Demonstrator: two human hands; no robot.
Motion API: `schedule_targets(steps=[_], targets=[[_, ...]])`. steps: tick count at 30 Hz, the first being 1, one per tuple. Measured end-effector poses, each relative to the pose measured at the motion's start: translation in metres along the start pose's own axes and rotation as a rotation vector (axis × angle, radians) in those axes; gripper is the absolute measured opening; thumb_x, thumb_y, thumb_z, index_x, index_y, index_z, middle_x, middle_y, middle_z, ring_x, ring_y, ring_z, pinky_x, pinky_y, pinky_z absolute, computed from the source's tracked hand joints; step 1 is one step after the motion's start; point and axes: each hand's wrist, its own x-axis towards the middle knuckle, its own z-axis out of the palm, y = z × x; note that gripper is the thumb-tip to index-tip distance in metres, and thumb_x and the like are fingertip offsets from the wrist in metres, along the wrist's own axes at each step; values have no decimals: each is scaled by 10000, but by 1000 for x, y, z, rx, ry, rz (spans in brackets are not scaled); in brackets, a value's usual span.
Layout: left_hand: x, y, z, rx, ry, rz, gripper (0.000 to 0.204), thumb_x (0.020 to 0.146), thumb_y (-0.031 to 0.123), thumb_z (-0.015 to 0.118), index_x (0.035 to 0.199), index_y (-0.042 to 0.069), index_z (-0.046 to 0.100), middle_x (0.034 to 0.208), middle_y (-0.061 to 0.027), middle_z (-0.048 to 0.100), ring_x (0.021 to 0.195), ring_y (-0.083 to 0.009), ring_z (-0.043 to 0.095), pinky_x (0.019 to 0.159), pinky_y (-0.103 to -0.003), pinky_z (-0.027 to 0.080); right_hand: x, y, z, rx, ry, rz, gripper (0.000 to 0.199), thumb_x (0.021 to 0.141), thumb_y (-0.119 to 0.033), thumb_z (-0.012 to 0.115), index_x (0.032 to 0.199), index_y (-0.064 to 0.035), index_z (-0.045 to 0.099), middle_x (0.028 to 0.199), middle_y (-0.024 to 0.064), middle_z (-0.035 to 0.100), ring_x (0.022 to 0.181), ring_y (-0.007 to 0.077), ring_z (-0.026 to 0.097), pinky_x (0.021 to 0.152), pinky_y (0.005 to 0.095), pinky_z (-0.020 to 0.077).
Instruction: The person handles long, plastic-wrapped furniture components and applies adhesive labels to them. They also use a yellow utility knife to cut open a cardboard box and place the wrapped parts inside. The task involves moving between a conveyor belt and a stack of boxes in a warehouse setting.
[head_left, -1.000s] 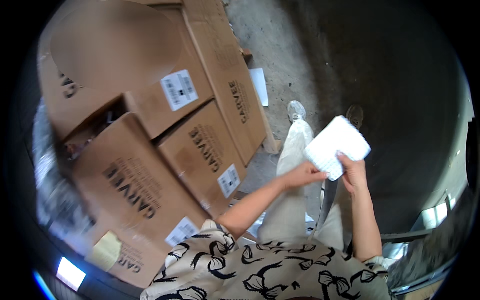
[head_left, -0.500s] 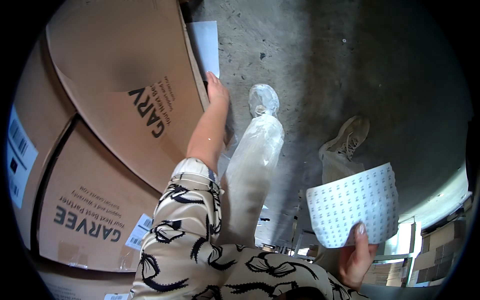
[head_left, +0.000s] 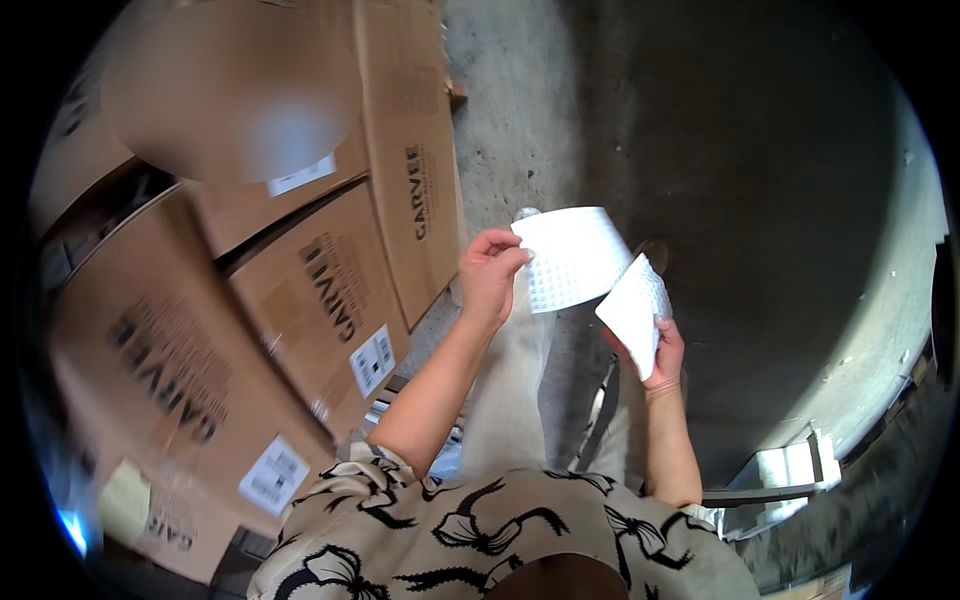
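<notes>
White dotted paper sheets [head_left: 572, 258] hang between your hands: your left hand [head_left: 490, 275] pinches the curled sheet's left edge, while your right hand [head_left: 662, 352], lower and to its right, grips the folded end [head_left: 634, 305]. The long axis slants down from left hand to right. Half a second ago your left hand rested on the brown cardboard boxes [head_left: 330, 270]; now it has come over to the paper.

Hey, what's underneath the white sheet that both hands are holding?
Below the white sheet, held by the left hand and right hand, lies grey concrete floor. A shoe tip peeks past its edge; the rest of the foot is covered.
</notes>
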Motion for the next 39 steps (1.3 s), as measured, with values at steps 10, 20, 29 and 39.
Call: schedule_targets(steps=[10,20,29,39], targets=[[-241,181,109,-353,-283,84,413,715,-121,546,1077,68,484,894,-50,595,788,-129,576,673,-261,478,-195,-3,238,-131,-648,-50,548,835,-239,585,1315,-66,385,1291,174,463,1211,369,414,1024,549,295],[-303,292,127,-31,-758,385,530,717,-26,548,1239,7,464,1117,-76,564,1003,-152,544,878,-299,428,-309,-45,401,-768,-878,-451,536,751,5,594,1255,33,413,1191,141,541,1101,266,537,952,402,422],[-253,436,126,-299,-746,255,630,818,360,507,1340,37,365,1236,-111,507,1061,-232,520,911,-378,395,-294,-39,560,-965,-1059,-383,398,663,101,572,1057,38,582,1026,111,639,950,207,614,859,324,465],[-196,511,143,-184,-648,483,521,803,51,602,1292,38,421,1168,-60,555,1067,-137,517,946,-308,397,-264,-34,665,-1407,-1018,-390,336,651,101,619,979,29,618,969,94,658,891,166,615,820,300,466]])
